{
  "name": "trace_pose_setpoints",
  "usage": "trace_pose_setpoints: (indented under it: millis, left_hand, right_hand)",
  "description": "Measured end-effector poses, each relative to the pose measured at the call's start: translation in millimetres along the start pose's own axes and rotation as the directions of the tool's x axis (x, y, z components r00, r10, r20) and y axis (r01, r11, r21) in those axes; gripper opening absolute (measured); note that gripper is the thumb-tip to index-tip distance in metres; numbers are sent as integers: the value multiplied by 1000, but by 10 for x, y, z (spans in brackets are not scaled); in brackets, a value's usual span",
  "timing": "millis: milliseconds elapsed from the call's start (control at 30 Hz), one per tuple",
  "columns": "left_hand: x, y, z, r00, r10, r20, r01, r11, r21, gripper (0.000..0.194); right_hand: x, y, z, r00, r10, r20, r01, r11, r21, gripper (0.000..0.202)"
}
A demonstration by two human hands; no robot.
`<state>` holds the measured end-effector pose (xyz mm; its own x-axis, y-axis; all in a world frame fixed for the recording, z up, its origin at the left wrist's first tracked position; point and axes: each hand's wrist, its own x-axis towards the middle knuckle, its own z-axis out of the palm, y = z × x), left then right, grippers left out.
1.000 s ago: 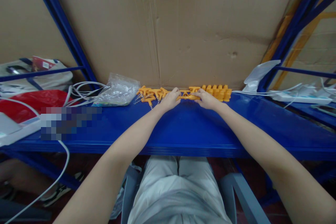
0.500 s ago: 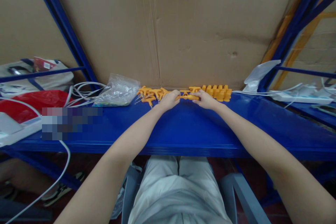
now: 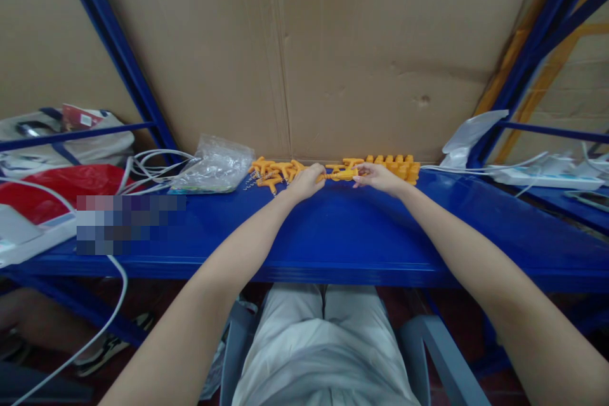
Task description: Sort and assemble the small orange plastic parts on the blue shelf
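Blue metal worktop [image 3: 361, 235] across the head view, backed by tall brown cardboard [image 3: 361, 63]. At the centre of the frame, two bare hands meet at a slim orange piece [image 3: 345, 175] lying near the cardboard. The left hand [image 3: 306, 183] has its grip closed on the piece's left end. The right hand [image 3: 380, 177] is at the other end; its fingers have just loosened and spread, so the left hand seems to be doing the steadying. Whether the right grip still pinches the piece, one cannot tell. Left of the hands lie loose orange T-shaped parts with metal spirals [image 3: 269, 183] and a clear plastic bag [image 3: 216, 165]; right of them, orange blocks in tight rows [image 3: 403, 168].
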<state>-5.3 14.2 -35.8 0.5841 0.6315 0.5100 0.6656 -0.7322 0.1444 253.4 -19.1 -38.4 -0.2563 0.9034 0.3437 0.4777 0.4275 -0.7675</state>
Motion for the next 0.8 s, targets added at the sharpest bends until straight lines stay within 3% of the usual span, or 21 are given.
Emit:
trace_pose_setpoints:
  millis: [533,700,800]
  left_hand:
    - [40,-38,23,999,-43,19,45,995,-89,13]
    - [16,3,-22,999,-33,3,33,998,-44,15]
    - [7,3,-34,1000,-14,7,15,999,-37,15]
  right_hand:
    - [-16,-16,-49,997,-74,-32,70,990,-119,38]
    - [-37,-73,-45,1000,20,16,-19,996,-84,21]
    - [-53,-87,-45,996,66,54,-62,996,-66,36]
